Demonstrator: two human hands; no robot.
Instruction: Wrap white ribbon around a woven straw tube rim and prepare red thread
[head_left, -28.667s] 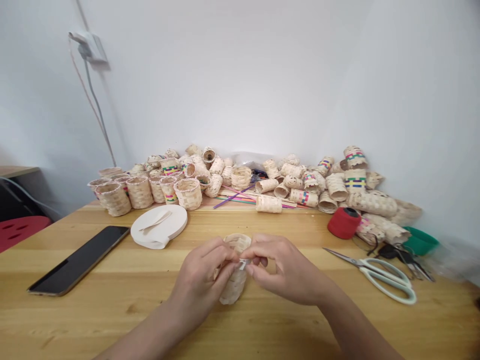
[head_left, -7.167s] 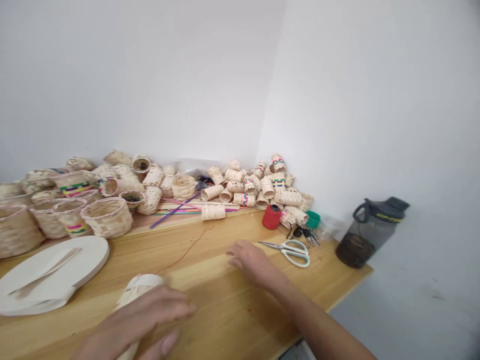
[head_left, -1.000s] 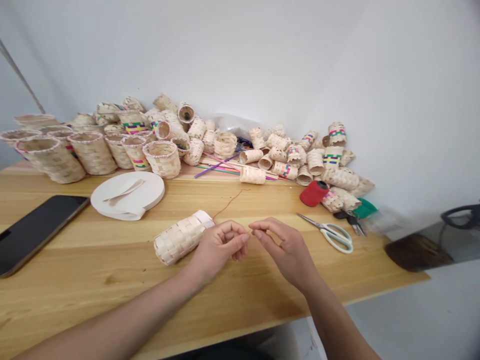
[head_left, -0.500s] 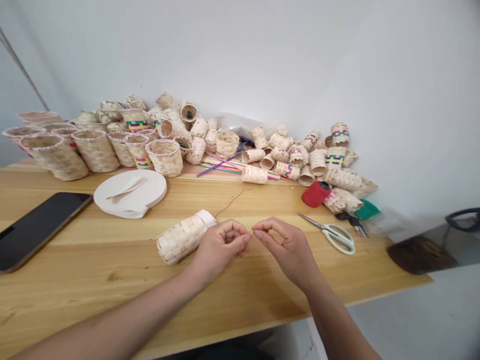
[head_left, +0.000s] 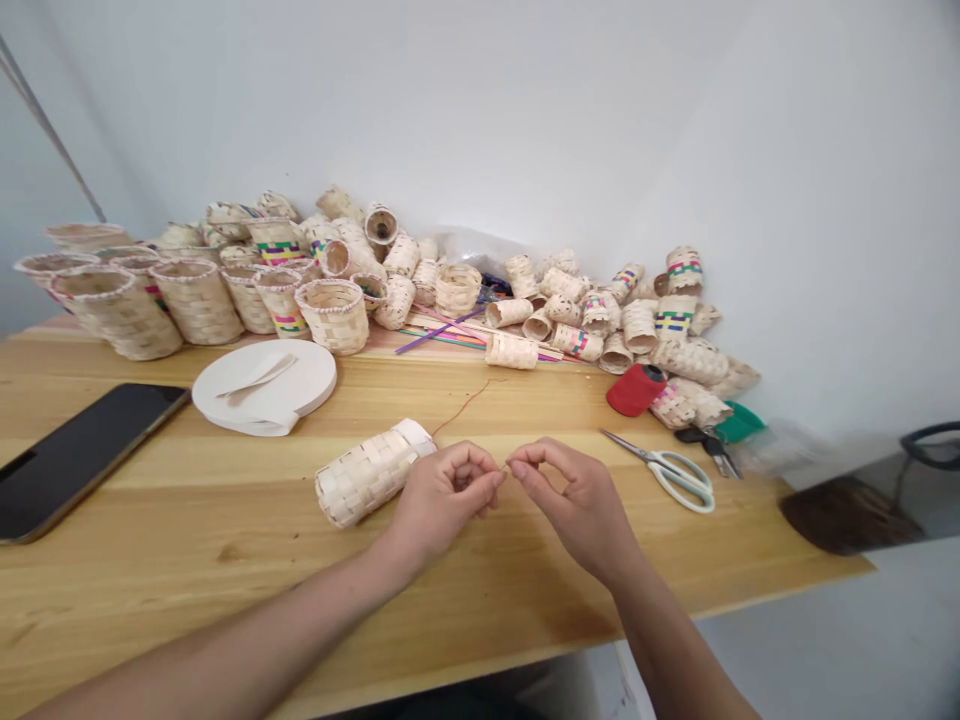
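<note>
I see phone (head_left: 90, 460) L on surface (head_left: 112, 590), roll (head_left: 262, 408) R of it, basket (head_left: 367, 475) nearer me, scissors (head_left: 651, 458) R w/ spool (head_left: 634, 390) behind, basket pile (head_left: 457, 290) at back.

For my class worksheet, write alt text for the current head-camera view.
The left hand and right hand, nearly touching, pinch a tiny item, too small to identify, above a wooden table. A woven basket lies on its side by the left hand; scissors lie to the right, more baskets behind.

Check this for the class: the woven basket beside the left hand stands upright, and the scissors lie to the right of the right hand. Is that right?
Not quite: the head view shows the woven basket beside the left hand lying on its side, not upright. The scissors part is correct.
</note>
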